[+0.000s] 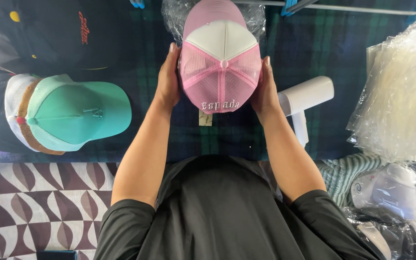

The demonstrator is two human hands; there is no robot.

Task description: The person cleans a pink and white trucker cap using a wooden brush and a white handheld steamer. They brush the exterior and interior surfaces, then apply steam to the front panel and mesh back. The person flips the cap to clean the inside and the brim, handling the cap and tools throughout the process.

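Note:
A pink and white mesh-backed cap [220,57] is held up over a dark plaid-covered table [333,43], its back toward me and its brim pointing away. My left hand [167,79] presses flat against the cap's left side. On the cap's right side lies my right hand [265,86], fingers straight. White stitched lettering runs along the cap's rear edge. A crinkled clear plastic bag [172,17] lies under the cap's brim end.
A mint green cap [80,113] sits on a stack of caps at the left. A black cap [49,33] lies at the back left. A white handheld appliance [304,98] rests right of the cap. Clear plastic bags [403,91] pile at the right. A patterned floor [39,207] shows lower left.

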